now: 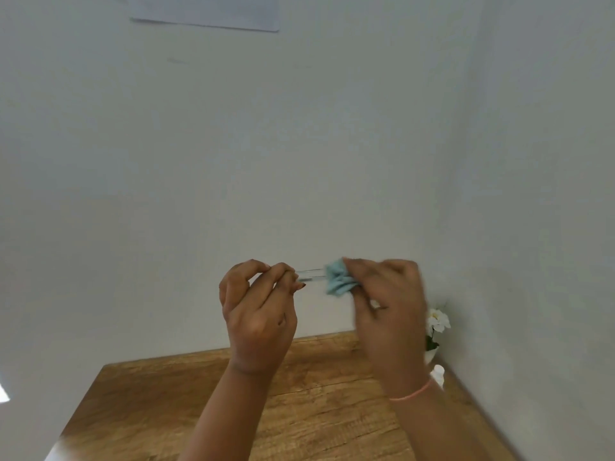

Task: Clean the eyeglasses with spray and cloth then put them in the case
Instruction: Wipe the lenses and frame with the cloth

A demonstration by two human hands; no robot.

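Both my hands are raised in front of the pale wall, above the wooden table (pixel 206 404). My left hand (pixel 258 314) pinches one end of the eyeglasses (pixel 311 275), of which only a thin clear piece shows between the hands. My right hand (pixel 387 307) grips a bunched light blue cloth (pixel 337 281) wrapped round the other end of the eyeglasses. The lenses are hidden by the cloth and fingers. A white bottle (pixel 438 374), perhaps the spray, stands on the table behind my right wrist. No case is in view.
A white flower in a small pot (pixel 436 322) stands in the table's far right corner, against the wall. A sheet of paper (pixel 206 11) hangs high on the wall. Walls close the table in at the back and the right.
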